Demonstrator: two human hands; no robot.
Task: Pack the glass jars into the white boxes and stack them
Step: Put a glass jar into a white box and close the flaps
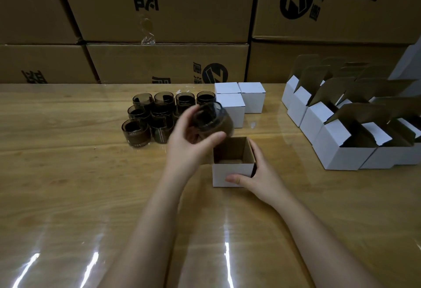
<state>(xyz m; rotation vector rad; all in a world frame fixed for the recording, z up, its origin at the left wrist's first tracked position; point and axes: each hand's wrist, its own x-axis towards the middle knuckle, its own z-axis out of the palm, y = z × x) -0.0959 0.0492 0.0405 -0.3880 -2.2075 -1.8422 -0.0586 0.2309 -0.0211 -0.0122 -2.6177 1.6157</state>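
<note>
Jar [213, 120] tilted in left hand [191, 142] above open box [232, 164].

Dim overall, with white glare streaks on the glossy table [68, 196], motion blur on the held jar [210, 119], and wide-angle bending at the edges

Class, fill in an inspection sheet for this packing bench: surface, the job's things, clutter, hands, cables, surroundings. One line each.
surface: wooden table under a glossy clear cover, glare streaks near the front.
job's things: glass jar tilted above the open white box; group of jars standing back left; three closed white boxes behind; boxes with flaps up at right.
clutter: small clear scrap beside the closed boxes.
hands: left hand grips the glass jar; right hand holds the open white box by its side.
cables: nothing seen.
surroundings: stacked brown cartons with black print behind the table.
</note>
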